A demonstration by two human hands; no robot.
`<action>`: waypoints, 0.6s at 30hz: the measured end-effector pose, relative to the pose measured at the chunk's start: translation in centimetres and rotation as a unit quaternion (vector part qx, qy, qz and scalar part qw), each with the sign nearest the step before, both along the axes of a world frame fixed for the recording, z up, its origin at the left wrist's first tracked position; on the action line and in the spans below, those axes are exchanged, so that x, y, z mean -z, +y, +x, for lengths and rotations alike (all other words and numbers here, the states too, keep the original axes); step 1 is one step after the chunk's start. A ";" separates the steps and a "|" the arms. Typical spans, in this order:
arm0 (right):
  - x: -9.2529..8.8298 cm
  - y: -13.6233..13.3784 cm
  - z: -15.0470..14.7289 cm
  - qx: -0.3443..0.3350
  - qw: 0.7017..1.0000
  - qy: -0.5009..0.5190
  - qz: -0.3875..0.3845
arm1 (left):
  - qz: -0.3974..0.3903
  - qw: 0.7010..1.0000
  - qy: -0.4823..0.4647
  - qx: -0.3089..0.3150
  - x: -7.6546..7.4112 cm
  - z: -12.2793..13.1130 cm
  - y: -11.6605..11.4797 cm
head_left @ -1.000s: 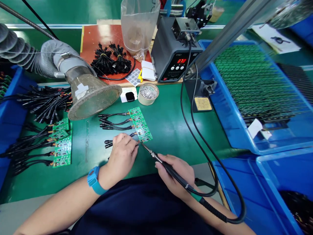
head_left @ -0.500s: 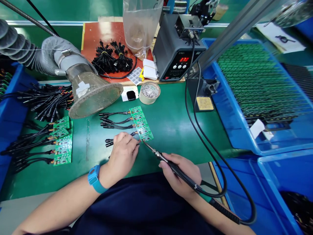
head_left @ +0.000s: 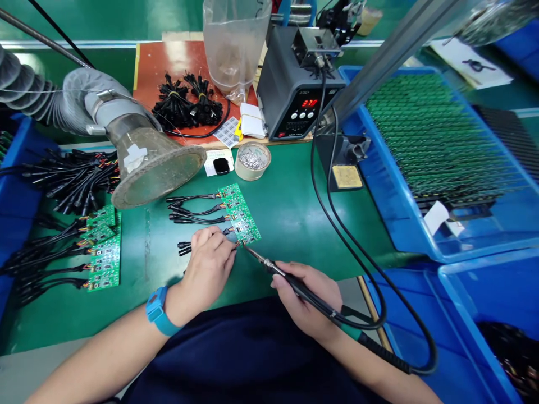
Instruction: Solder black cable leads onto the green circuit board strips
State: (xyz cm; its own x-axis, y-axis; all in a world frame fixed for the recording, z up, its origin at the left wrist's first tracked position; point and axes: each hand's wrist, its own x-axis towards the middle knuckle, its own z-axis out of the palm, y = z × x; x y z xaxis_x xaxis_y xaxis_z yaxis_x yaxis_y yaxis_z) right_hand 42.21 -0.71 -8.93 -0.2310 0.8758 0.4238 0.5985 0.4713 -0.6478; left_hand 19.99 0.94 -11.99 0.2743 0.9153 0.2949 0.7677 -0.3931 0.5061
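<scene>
My right hand (head_left: 309, 297) is closed around a soldering iron (head_left: 290, 280), whose tip reaches the near end of a green circuit board panel (head_left: 240, 216). Short black cables (head_left: 196, 210) run leftward from the panel's left edge. Beside that near end, my left hand (head_left: 210, 261) pinches a cable's wires against the board; its fingers partly cover the cable. A blue wrist strap (head_left: 158, 311) sits on my left wrist. Farther left lies a second group of boards (head_left: 104, 258) with black cables attached.
A fume extraction hood (head_left: 158, 168) hangs over the left side. Behind the panel are a tin of metal shavings (head_left: 252, 161) and a soldering station (head_left: 301, 84) reading 37 and a further digit. An iron stand (head_left: 343, 163) and a blue bin of boards (head_left: 421, 235) stand right.
The whole view has shifted slightly, with the scene sliding left. Both hands keep nearly the same pose at the board, and the iron's tip stays by its near end.
</scene>
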 end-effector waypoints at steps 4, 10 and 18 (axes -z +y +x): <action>-0.1 0.1 -0.2 0.006 1.000 -0.002 -0.008 | 0.004 0.999 -0.013 0.031 0.1 -0.4 0.4; -0.2 0.3 -0.3 -0.004 1.000 0.006 -0.006 | 0.006 0.998 -0.028 0.050 0.2 -0.5 0.6; -0.1 0.4 -0.3 -0.008 1.000 -0.003 -0.009 | 0.009 0.998 -0.025 0.055 0.0 -0.6 0.7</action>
State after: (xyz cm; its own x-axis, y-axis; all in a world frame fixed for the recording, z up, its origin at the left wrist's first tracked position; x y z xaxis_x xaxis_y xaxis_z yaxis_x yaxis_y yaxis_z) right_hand 41.90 -0.29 -8.84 -0.2473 0.8798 0.4060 0.5957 0.4685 -0.6524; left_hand 19.41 1.59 -12.03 0.3566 0.8749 0.3276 0.6933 -0.4829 0.5350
